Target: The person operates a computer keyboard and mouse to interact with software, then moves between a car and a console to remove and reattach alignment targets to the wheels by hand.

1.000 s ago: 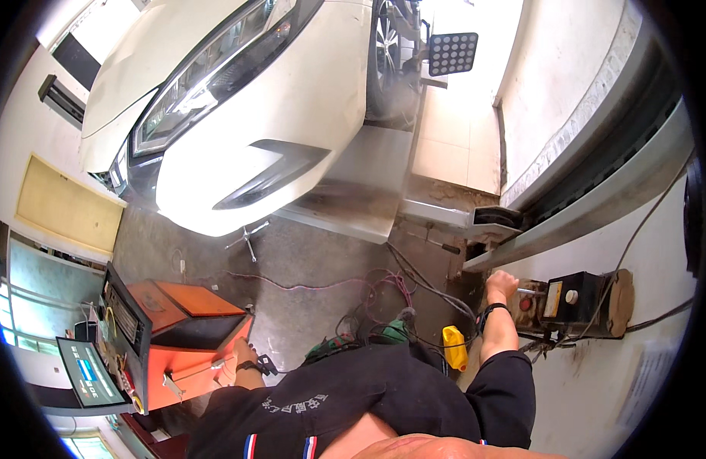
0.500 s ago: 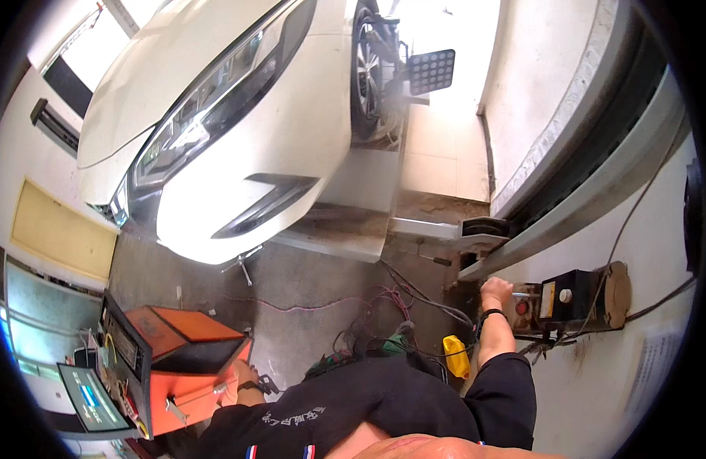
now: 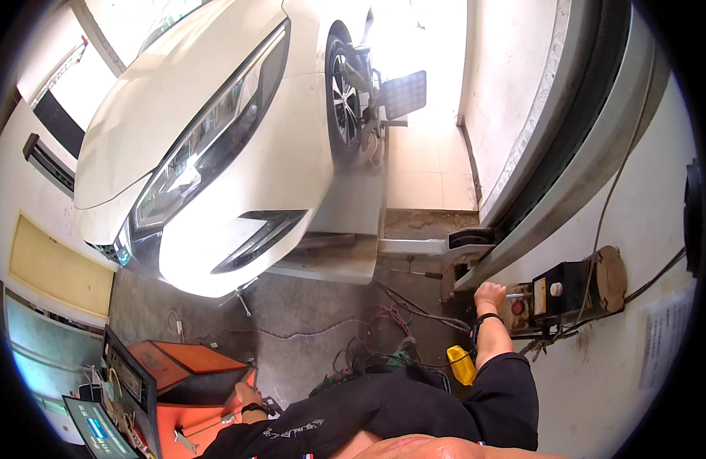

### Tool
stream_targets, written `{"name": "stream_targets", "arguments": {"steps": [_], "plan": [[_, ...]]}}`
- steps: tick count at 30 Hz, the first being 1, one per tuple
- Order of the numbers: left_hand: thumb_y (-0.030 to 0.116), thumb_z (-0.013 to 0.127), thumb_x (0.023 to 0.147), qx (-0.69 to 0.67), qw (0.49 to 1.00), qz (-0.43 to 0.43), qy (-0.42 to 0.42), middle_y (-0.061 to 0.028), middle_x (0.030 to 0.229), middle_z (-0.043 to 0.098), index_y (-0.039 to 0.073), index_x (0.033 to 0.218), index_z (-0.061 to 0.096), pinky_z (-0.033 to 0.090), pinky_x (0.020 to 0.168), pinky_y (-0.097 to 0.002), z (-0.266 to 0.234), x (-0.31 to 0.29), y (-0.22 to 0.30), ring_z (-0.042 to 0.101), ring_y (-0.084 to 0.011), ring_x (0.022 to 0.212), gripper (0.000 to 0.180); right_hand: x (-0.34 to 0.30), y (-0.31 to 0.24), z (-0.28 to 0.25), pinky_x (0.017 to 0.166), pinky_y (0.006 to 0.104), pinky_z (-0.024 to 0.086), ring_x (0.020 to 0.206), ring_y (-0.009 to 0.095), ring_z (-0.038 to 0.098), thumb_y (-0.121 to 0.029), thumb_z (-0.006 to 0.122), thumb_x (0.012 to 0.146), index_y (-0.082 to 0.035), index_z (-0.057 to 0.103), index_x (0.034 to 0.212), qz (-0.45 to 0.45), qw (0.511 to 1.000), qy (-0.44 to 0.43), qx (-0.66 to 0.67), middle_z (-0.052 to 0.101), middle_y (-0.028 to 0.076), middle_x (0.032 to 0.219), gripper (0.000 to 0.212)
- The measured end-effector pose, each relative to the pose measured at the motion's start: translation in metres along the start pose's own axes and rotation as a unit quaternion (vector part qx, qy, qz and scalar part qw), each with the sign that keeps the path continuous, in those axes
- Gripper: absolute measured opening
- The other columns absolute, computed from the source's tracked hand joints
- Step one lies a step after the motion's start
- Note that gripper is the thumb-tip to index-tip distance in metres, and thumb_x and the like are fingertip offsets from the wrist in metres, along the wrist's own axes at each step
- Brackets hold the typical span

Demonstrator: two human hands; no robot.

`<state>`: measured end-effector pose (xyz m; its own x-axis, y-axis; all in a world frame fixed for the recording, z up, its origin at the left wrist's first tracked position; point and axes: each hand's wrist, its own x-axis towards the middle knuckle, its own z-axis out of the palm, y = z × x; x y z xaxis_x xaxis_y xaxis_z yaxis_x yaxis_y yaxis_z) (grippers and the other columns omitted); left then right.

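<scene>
My right hand (image 3: pixel 490 295) is closed in a fist around the end of a metal lever (image 3: pixel 519 294). The lever sticks out from a black control box (image 3: pixel 561 291) on the right, with a red button beside it. My left hand (image 3: pixel 248 394) is low at the left, by the edge of an orange cabinet (image 3: pixel 207 417); its fingers are too small and partly hidden to read. Ahead stands a white car (image 3: pixel 215 168) on a lift platform (image 3: pixel 349 199). A clamp with a flat target plate (image 3: pixel 404 93) is fixed at its front wheel (image 3: pixel 343 99).
A tall grey lift post (image 3: pixel 578 145) rises at the right, with a metal arm (image 3: pixel 414 246) at its foot. Cables and a pink cord (image 3: pixel 291 335) lie across the floor. A yellow object (image 3: pixel 461 365) sits beside my right arm. A monitor (image 3: pixel 100 428) stands at the lower left.
The whole view has shifted, so the car, platform and cabinet appear lower in the picture. My right hand keeps its hold on the lever, and my left hand stays by the cabinet.
</scene>
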<state>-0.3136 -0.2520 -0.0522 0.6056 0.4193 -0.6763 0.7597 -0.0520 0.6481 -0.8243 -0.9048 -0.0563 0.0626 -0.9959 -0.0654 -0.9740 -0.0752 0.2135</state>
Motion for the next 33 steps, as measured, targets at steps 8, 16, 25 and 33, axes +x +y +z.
{"name": "stream_targets", "arguments": {"steps": [8,16,25,33], "plan": [[0.023,0.048,0.078,-0.018,0.999,0.031,-0.021,-0.01,0.077,0.046,0.005,0.078,0.049,0.039,0.061,-0.0418,-0.009,-0.021,0.016,0.048,-0.0272,0.073,0.019,-0.006,-0.003,-0.015,0.082,0.0407,0.045,0.085,0.028,0.068,-0.018,0.059,0.083,-0.014,0.076,0.076,-0.011,0.999,0.032,0.013,0.074,0.008,0.082,0.019],[0.005,0.068,0.077,0.569,0.704,0.42,-0.067,-0.0178,0.074,0.059,-0.001,0.086,0.058,0.049,0.064,-0.0461,-0.042,-0.043,0.038,0.061,-0.0335,0.07,0.015,-0.003,-0.005,-0.019,0.081,0.0412,0.044,0.083,0.029,0.067,-0.018,0.059,0.082,-0.013,0.075,0.072,-0.017,0.999,0.038,0.027,0.073,0.01,0.08,0.019],[0.006,0.075,0.07,0.706,0.572,0.416,-0.035,-0.0197,0.086,0.071,0.003,0.084,0.075,0.055,0.075,-0.0437,-0.034,-0.083,0.072,0.07,-0.0363,0.085,0.015,-0.005,-0.007,-0.028,0.081,0.0407,0.044,0.082,0.028,0.066,-0.018,0.059,0.082,-0.014,0.074,0.071,-0.023,0.996,0.077,0.035,0.072,0.01,0.078,0.019],[0.006,0.074,0.065,0.671,0.595,0.439,-0.04,-0.02,0.086,0.07,0.005,0.077,0.075,0.054,0.079,-0.0422,-0.028,-0.051,0.077,0.069,-0.0376,0.088,0.012,-0.009,-0.003,-0.044,0.081,0.0406,0.044,0.083,0.027,0.066,-0.019,0.06,0.081,-0.013,0.072,0.073,-0.012,0.997,0.071,0.04,0.072,0.01,0.08,0.017]]}}
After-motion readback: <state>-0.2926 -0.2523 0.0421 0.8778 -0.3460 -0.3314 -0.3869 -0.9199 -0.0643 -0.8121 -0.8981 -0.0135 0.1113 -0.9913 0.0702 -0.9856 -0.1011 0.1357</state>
